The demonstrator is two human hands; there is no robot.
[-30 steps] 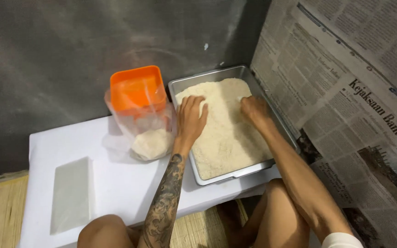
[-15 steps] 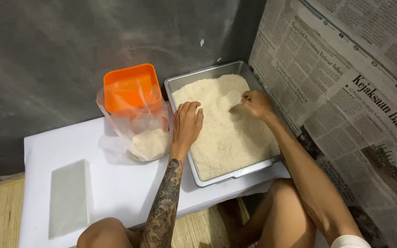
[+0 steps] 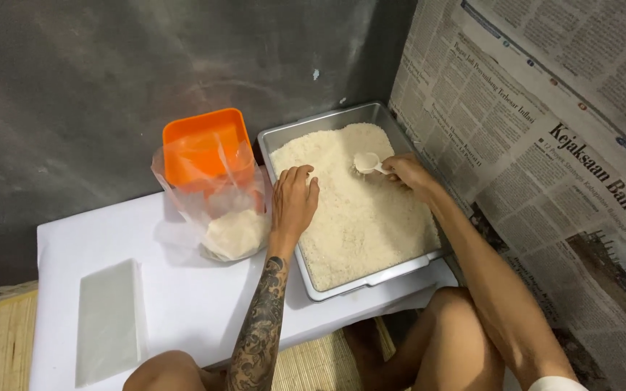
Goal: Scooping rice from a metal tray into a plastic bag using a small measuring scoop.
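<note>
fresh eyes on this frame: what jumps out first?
The metal tray heaped with white rice, set in the corner against the newspaper-covered wall. The right hand holds a small white scoop over the rice, while the left hand rests flat on it. Just left of the tray, an orange container stands behind a clear bag partly filled with rice.

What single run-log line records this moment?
left hand: flat on white grains | right hand: holds white scoop | metal tray: filled with grains | clear bag: partly filled, against orange container
</note>
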